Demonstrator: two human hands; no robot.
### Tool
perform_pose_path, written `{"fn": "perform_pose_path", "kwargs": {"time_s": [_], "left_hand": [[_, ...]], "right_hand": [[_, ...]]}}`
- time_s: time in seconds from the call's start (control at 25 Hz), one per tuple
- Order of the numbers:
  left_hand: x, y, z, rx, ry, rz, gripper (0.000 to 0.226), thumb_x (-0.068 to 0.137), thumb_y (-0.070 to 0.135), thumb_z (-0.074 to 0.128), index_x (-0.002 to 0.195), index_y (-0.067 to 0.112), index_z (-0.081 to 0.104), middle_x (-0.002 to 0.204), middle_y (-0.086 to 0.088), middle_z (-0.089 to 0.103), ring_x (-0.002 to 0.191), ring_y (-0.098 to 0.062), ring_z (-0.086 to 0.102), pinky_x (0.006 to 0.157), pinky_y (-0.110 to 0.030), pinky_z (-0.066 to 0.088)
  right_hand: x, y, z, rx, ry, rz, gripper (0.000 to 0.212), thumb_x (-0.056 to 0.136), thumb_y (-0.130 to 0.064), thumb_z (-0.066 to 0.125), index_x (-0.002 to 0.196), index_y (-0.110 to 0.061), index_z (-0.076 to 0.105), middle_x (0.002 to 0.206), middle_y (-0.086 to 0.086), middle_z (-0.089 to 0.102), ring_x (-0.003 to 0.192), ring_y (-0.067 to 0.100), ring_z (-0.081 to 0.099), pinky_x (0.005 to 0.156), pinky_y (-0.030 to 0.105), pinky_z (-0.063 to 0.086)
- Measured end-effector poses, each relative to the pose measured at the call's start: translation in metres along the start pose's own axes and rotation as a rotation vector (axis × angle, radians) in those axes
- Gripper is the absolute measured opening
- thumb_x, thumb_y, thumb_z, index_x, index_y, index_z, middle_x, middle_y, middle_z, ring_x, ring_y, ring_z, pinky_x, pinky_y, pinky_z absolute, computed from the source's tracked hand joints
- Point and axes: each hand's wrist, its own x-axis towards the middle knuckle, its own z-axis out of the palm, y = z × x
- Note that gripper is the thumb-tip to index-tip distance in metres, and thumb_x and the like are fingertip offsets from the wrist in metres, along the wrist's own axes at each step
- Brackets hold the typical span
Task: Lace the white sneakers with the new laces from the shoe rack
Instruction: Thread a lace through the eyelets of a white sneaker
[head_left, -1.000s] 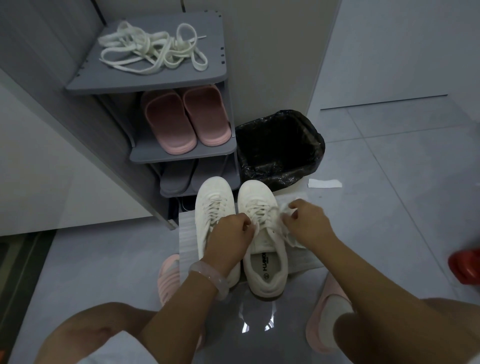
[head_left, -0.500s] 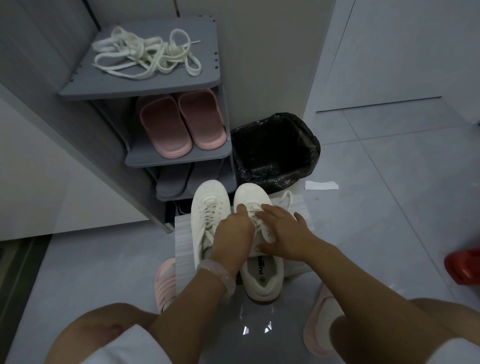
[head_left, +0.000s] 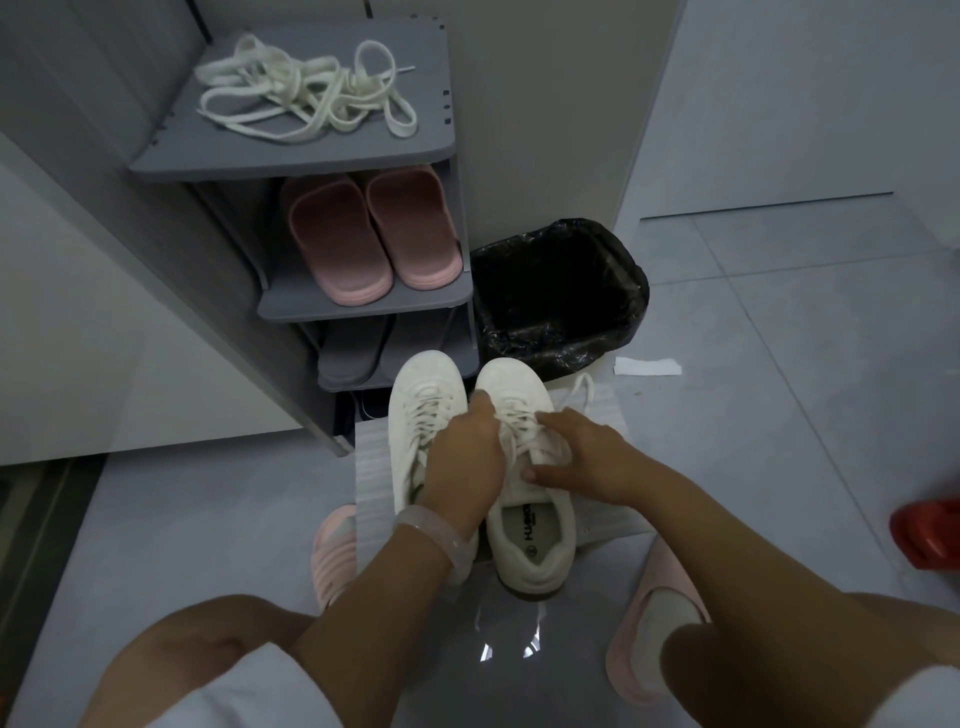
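Two white sneakers stand side by side, toes toward the shoe rack (head_left: 363, 150), on a pale ribbed mat (head_left: 371, 467) laid on the grey tiled floor (head_left: 779, 415). We note the right sneaker (head_left: 535, 535) with its insole and printed logo in plain sight; the left sneaker (head_left: 415, 410) is partly covered by an arm.

Both sneakers carry old laces (head_left: 519, 415) in their eyelets. One loose end trails off the right sneaker toward the bin.

Our left hand (head_left: 467, 457) sits over the gap between the two sneakers, fingers curled down onto the lacing of the right sneaker; we take it as pinching the lace, though the fingertips are hidden. A clear bangle (head_left: 441, 535) rings that wrist. Our right hand (head_left: 587, 457) lies on the outer side of the same sneaker, fingers bent around the tongue and lacing, thumb pressed at the collar.

The new laces (head_left: 306, 98) lie in a loose white tangle on the top shelf of the rack, well apart from the sneakers. Below them a pair of pink slides (head_left: 369, 234) fills the second shelf, grey slippers (head_left: 348, 353) the third.

Just right of the rack stands a bin with a black liner (head_left: 561, 291). A white paper scrap (head_left: 647, 366) lies on the floor near it. A red object (head_left: 927, 525) shows at the right edge; we cannot tell what it is.
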Motion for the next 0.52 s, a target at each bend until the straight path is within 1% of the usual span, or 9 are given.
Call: {"fn": "perform_pose_path", "kwargs": {"time_s": [0.08, 0.12, 0.2, 0.24, 0.32, 0.36, 0.4, 0.44, 0.52], "left_hand": [[0.001, 0.003, -0.007, -0.098, 0.110, -0.019, 0.006, 0.096, 0.008, 0.036, 0.096, 0.008, 0.042, 0.081, -0.014, 0.060, 0.077, -0.033, 0.060, 0.066, -0.040, 0.044], [0.001, 0.003, -0.010, -0.144, 0.122, -0.035, 0.004, 0.097, 0.011, 0.038, 0.095, 0.009, 0.042, 0.079, -0.011, 0.058, 0.077, -0.031, 0.060, 0.066, -0.039, 0.045], [0.002, 0.001, -0.012, -0.202, 0.040, -0.108, 0.015, 0.096, 0.022, 0.045, 0.101, 0.008, 0.047, 0.084, -0.008, 0.058, 0.082, -0.025, 0.059, 0.073, -0.035, 0.045], [0.002, 0.001, -0.011, -0.170, -0.033, -0.125, 0.018, 0.094, 0.024, 0.049, 0.100, 0.007, 0.050, 0.087, -0.008, 0.059, 0.085, -0.024, 0.058, 0.075, -0.033, 0.043], [-0.002, -0.001, -0.004, -0.051, -0.135, -0.096, 0.015, 0.092, 0.018, 0.052, 0.080, 0.010, 0.050, 0.087, -0.013, 0.059, 0.088, -0.027, 0.058, 0.074, -0.031, 0.040], [-0.004, -0.001, -0.001, -0.009, -0.148, -0.075, 0.020, 0.091, 0.014, 0.050, 0.072, 0.012, 0.046, 0.086, -0.014, 0.059, 0.089, -0.029, 0.058, 0.073, -0.032, 0.039], [-0.004, 0.000, -0.001, 0.016, -0.128, -0.060, 0.021, 0.092, 0.011, 0.048, 0.071, 0.011, 0.045, 0.087, -0.016, 0.060, 0.089, -0.030, 0.058, 0.072, -0.033, 0.038], [-0.003, 0.000, -0.004, 0.026, -0.057, -0.049, 0.017, 0.092, 0.009, 0.045, 0.075, 0.008, 0.048, 0.088, -0.016, 0.059, 0.087, -0.029, 0.057, 0.069, -0.033, 0.037], [0.004, -0.001, -0.014, 0.000, 0.167, -0.057, 0.013, 0.093, 0.007, 0.042, 0.089, 0.002, 0.052, 0.084, -0.008, 0.053, 0.079, -0.021, 0.051, 0.065, -0.027, 0.032]], "right_hand": [[0.001, 0.000, 0.003, -0.053, 0.003, 0.032, 0.080, 0.082, -0.050, 0.061, 0.146, -0.021, 0.024, 0.154, 0.002, 0.022, 0.142, 0.019, 0.020, 0.116, 0.043, 0.017], [0.001, 0.000, 0.005, -0.074, 0.020, 0.032, 0.081, 0.082, -0.051, 0.061, 0.147, -0.022, 0.023, 0.154, 0.001, 0.021, 0.143, 0.018, 0.019, 0.116, 0.044, 0.017], [0.002, 0.000, 0.009, -0.109, 0.068, -0.001, 0.085, 0.081, -0.050, 0.062, 0.148, -0.025, 0.016, 0.156, -0.001, 0.014, 0.144, 0.017, 0.013, 0.116, 0.046, 0.017], [0.002, 0.001, 0.010, -0.122, 0.080, -0.028, 0.087, 0.082, -0.048, 0.062, 0.149, -0.027, 0.011, 0.158, -0.003, 0.009, 0.145, 0.016, 0.008, 0.116, 0.047, 0.016], [0.003, 0.002, 0.011, -0.123, 0.062, -0.073, 0.084, 0.083, -0.045, 0.062, 0.148, -0.029, 0.012, 0.158, -0.004, 0.004, 0.146, 0.016, 0.003, 0.116, 0.047, 0.016], [0.003, 0.002, 0.011, -0.109, 0.049, -0.082, 0.081, 0.084, -0.043, 0.062, 0.148, -0.027, 0.016, 0.158, -0.004, 0.006, 0.146, 0.016, 0.004, 0.116, 0.046, 0.017], [0.004, 0.002, 0.010, -0.097, 0.042, -0.079, 0.079, 0.084, -0.043, 0.062, 0.147, -0.026, 0.019, 0.158, -0.005, 0.008, 0.146, 0.015, 0.005, 0.116, 0.046, 0.017], [0.004, 0.002, 0.010, -0.094, 0.036, -0.068, 0.078, 0.084, -0.044, 0.062, 0.147, -0.026, 0.020, 0.158, -0.006, 0.009, 0.146, 0.015, 0.006, 0.116, 0.046, 0.017], [0.005, 0.002, 0.008, -0.105, 0.008, -0.040, 0.078, 0.084, -0.047, 0.061, 0.147, -0.028, 0.019, 0.158, -0.008, 0.008, 0.146, 0.014, 0.004, 0.116, 0.048, 0.015]]}}
